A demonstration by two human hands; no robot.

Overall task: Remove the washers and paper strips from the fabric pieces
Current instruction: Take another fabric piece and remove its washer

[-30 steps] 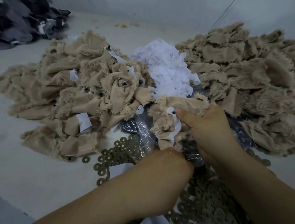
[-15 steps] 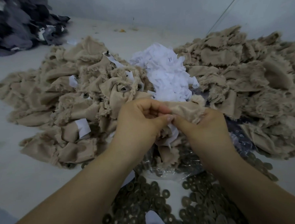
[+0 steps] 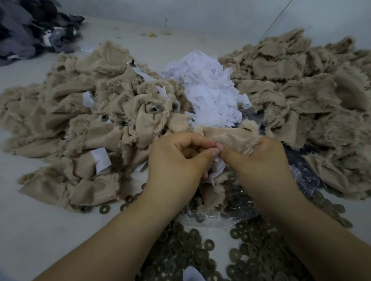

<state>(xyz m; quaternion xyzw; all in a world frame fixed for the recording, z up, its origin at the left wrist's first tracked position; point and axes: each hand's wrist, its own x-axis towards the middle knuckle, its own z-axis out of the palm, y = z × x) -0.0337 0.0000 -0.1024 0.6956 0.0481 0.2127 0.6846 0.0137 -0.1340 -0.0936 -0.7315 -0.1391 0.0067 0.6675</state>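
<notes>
Both hands meet over the middle of the table (image 3: 24, 221), working on one beige fabric piece (image 3: 229, 138). The left hand (image 3: 177, 162) has its fingers curled in, thumb and forefinger pinching at the fabric's edge right where the right thumb meets it. The right hand (image 3: 260, 164) grips the same piece, its fingers wrapped under the frayed cloth with the thumb on top. A white paper strip (image 3: 217, 170) shows between the two palms, tucked against the fabric; which hand has hold of it cannot be told.

To the left lies a big heap of fabric pieces (image 3: 73, 124) with white strips and small washers poking out of them. A second heap of fabric (image 3: 306, 96) lies to the right. Between the two heaps sits a pile of loose white paper strips (image 3: 208, 90). Dark round washers (image 3: 245, 261) are scattered thickly across the table below the hands, around and under the forearms, some on a crumpled clear plastic bag (image 3: 209, 218). A mound of dark grey cloth (image 3: 20, 28) lies at the far left corner.
</notes>
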